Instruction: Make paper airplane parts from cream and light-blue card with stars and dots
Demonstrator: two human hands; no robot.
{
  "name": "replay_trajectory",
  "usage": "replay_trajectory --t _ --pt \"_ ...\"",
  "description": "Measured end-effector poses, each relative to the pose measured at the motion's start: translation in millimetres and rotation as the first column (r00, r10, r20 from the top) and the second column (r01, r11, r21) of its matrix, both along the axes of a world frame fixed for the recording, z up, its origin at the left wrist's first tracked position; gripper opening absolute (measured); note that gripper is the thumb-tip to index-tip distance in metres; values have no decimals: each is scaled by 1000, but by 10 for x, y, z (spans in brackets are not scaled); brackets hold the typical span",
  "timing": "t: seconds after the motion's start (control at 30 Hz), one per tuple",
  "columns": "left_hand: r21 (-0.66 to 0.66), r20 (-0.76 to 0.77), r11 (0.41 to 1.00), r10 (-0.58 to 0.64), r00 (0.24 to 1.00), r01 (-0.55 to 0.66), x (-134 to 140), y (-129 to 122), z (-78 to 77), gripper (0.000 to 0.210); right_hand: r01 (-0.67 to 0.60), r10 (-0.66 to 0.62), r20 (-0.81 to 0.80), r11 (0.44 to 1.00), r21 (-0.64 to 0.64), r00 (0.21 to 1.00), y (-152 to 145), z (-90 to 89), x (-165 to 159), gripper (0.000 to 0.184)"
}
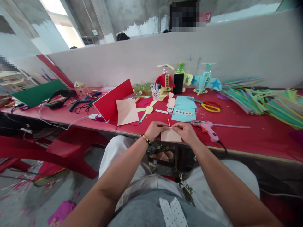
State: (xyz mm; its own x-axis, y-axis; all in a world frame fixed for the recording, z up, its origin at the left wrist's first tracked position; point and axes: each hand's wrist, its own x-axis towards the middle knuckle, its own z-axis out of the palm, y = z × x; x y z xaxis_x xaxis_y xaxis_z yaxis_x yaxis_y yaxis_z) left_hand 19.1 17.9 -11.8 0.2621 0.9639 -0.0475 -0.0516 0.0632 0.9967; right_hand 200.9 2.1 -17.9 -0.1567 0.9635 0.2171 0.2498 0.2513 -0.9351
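At the table's front edge, my left hand (153,130) and my right hand (186,130) meet over a cream sheet of paper (171,136). The fingers of both are closed in a pinch at its upper edge. A thin pale strip (169,122) sticks up between the fingertips; what it joins is hidden. Just right of my right hand lies a pink glue gun (208,126) with a glue stick (234,126) in its back. Beyond my hands are light blue sheets (184,117), a dotted strip (183,112) and a white pen (163,111).
Scissors (210,107) with yellow and red handles lie behind the glue gun. Bottle planes (205,80) stand by the wall near a black phone (178,83) and a pen cup (155,94). Red board (113,101) leans at left; colourful strips (255,97) are heaped at right.
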Motion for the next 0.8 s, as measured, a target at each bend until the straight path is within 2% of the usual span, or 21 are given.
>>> replay_trajectory --t 0.43,0.8 --pt "-8 23 999 31 999 -31 15 -33 8 33 -27 27 41 1000 1 999 -11 48 -20 27" --pt "-3 -21 1000 4 1000 -4 17 -44 45 32 -11 10 40 1000 14 999 -7 32 -15 25"
